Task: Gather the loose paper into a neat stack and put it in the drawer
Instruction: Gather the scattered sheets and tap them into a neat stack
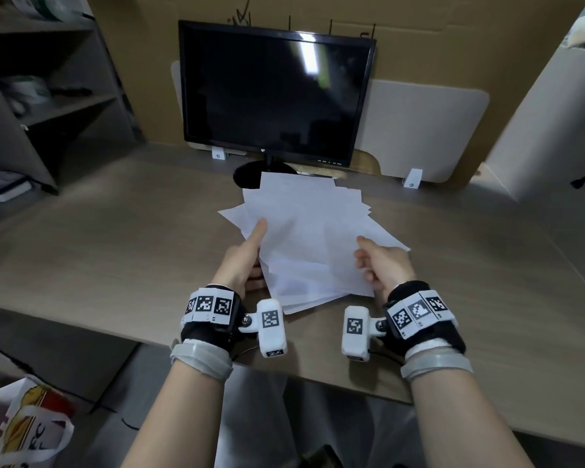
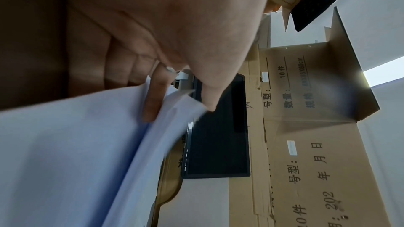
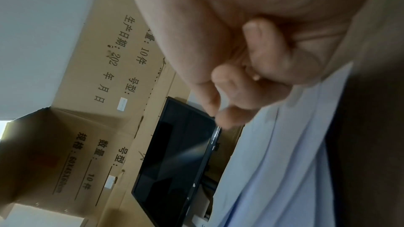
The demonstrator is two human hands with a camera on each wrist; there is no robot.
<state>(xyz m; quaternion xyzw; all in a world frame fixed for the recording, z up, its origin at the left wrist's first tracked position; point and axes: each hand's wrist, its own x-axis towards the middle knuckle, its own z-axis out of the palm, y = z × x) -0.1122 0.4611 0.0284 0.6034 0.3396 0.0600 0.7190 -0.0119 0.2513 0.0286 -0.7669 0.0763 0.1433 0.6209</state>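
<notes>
Both hands grip the messy white paper sheets [image 1: 304,238] on the tabletop [image 1: 115,238]: left hand [image 1: 242,265] pinching the left edge, right hand [image 1: 384,265] the right.

The left hand [image 1: 242,265] hides its fingers under the paper [image 1: 304,231]. The sheets cover part of the monitor [image 1: 274,92] base. Shelf [image 1: 41,106] items are blurred; the bag [image 1: 24,430] is cut off at the edge.
</notes>
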